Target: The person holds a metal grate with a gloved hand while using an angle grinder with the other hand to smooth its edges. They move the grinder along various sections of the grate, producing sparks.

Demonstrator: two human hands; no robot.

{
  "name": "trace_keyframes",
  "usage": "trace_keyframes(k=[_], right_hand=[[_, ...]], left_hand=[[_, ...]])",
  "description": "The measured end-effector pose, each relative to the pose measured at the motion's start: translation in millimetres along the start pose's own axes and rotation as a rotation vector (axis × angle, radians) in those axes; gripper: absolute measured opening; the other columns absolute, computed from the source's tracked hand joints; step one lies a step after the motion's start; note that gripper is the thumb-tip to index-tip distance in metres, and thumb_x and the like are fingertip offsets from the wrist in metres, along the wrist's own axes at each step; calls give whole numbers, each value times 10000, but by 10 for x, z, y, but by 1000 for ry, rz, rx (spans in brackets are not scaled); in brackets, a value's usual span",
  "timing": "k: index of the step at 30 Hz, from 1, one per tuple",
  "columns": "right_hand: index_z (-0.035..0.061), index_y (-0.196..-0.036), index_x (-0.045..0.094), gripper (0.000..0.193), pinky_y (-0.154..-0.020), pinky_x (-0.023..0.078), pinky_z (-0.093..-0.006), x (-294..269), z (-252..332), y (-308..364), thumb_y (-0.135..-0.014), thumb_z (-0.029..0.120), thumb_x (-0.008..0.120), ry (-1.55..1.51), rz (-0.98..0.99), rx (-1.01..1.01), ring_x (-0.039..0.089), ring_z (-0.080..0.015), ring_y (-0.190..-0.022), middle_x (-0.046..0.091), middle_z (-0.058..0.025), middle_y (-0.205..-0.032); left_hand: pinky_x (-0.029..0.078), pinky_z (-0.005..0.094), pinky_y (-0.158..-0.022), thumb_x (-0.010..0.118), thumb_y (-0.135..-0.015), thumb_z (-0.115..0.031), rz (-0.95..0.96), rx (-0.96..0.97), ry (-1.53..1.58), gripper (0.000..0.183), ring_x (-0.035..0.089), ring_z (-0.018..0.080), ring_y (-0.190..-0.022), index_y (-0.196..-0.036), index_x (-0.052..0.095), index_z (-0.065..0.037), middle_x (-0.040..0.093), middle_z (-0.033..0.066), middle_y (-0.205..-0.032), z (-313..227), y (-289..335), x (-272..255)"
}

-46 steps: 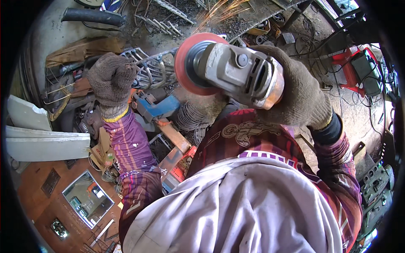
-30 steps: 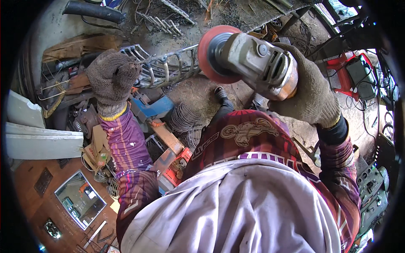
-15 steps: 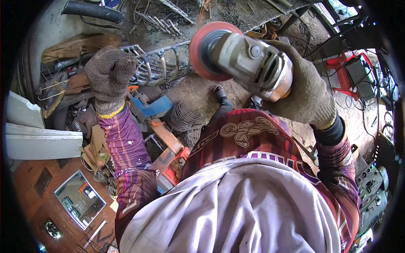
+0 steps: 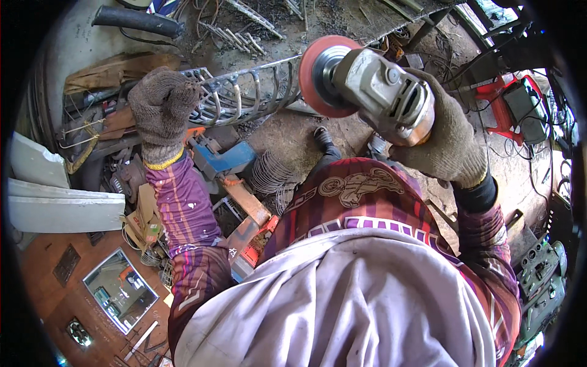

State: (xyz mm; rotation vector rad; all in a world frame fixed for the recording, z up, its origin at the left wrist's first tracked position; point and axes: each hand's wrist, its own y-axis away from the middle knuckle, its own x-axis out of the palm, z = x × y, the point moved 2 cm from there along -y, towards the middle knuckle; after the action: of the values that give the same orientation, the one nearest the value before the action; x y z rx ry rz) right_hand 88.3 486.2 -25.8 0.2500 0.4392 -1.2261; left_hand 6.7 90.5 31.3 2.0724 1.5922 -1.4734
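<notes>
My right hand (image 4: 443, 131), in a brown knit glove, grips an angle grinder (image 4: 388, 88) by its body. A reddish disc (image 4: 321, 70) on its head faces left, close to the right end of a welded metal frame (image 4: 257, 92); whether they touch I cannot tell. The frame has curved ribs between long rods and lies along the edge of the workbench. My left hand (image 4: 164, 107), gloved too, is closed around the frame's left end, and the glove hides the part it holds.
Metal rods (image 4: 235, 38) lie on the dark workbench (image 4: 330, 24). Below the frame are a blue metal piece (image 4: 229, 158), coiled wire (image 4: 272, 177) and orange metal parts (image 4: 247, 202). A red stand with a grey box (image 4: 524, 113) stands at right, cables trailing nearby.
The grinder and my right hand have shifted a little to the right, uncovering more of the frame's right end. My left hand keeps its hold, and the whole view has moved slightly.
</notes>
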Motion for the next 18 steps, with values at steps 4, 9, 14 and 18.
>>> trace_keyframes(k=[4, 9, 14, 18], right_hand=[[66, -1393, 466, 908, -981, 526, -407, 66, -31, 47, -588, 190, 869, -72, 39, 46, 655, -353, -1144, 666, -198, -1212], [50, -1387, 469, 941, -973, 526, -407, 107, -14, 45, -592, 267, 924, -13, 64, 46, 655, -354, -1139, 666, -190, -1213], [34, -1381, 466, 917, -969, 526, -411, 150, -5, -53, -627, 295, 919, -39, 62, -53, 655, -362, -1131, 661, -203, -1212], [36, -1384, 465, 894, -965, 529, -409, 194, -18, -57, -645, 279, 905, -26, 57, -46, 662, -357, -1117, 665, -203, -1201]], left_hand=[[490, 351, -624, 788, -810, -299, -5, 37, -49, 278, 634, 237, -632, -768, 700, -39, 667, 80, -701, 60, 19, -36], [481, 349, -613, 765, -830, -309, -66, 50, -17, 296, 626, 234, -626, -768, 692, -30, 656, 83, -697, 37, 14, -13], [477, 345, -607, 757, -839, -295, -52, 45, -44, 294, 615, 218, -619, -767, 688, -18, 649, 75, -689, 11, 21, -5], [474, 341, -604, 757, -841, -291, -87, 26, -70, 296, 613, 210, -617, -765, 689, -13, 646, 75, -683, 47, 50, -9]])
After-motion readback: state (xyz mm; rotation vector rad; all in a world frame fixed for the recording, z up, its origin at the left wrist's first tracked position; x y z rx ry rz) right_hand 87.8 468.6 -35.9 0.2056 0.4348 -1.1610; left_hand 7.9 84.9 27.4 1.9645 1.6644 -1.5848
